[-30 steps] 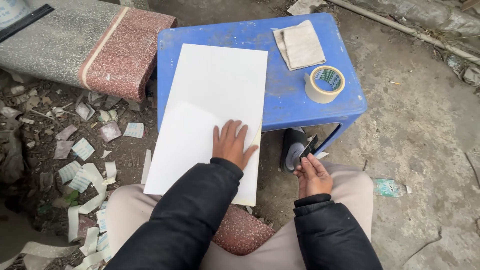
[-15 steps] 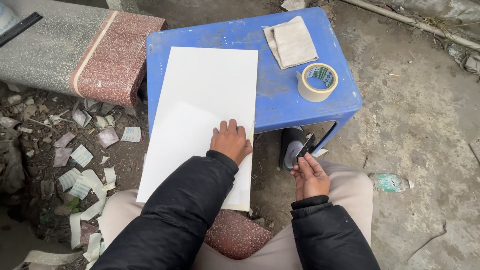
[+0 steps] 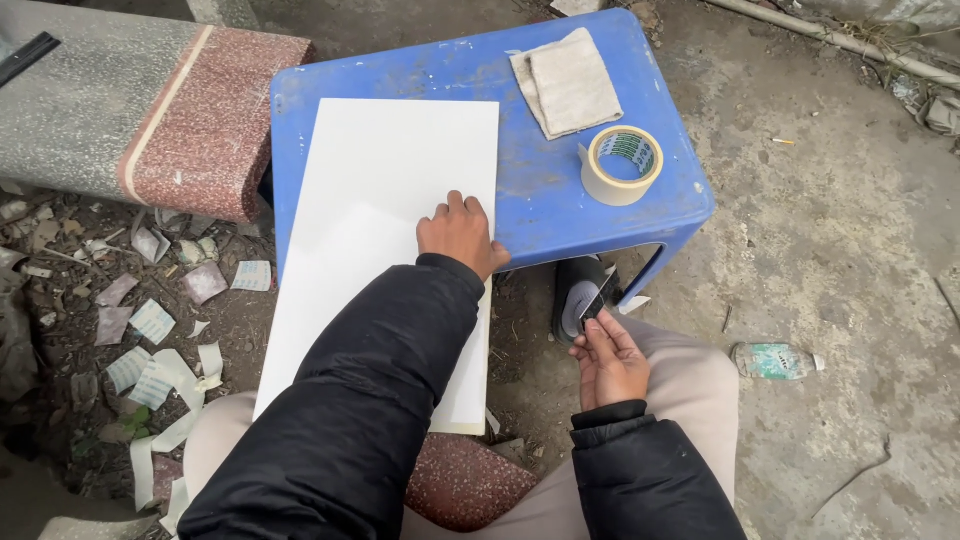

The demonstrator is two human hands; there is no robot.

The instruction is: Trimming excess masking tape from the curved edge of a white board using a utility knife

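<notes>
Hiding half-seen dark blade (image 3: 596,300), right hand (image 3: 612,362).

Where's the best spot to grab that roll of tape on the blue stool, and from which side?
Probably from above. The roll of tape lies flat on the blue stool with its open core facing up, so fingers can go into the core and a thumb on the outer wall. Its near-right side is free; the folded cloth lies just beyond it.

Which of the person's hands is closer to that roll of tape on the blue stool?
Left, though not by much. The left hand rests flat on the white board, beside the roll of tape. The right hand is lower, off the blue stool, holding a small dark object.
</notes>
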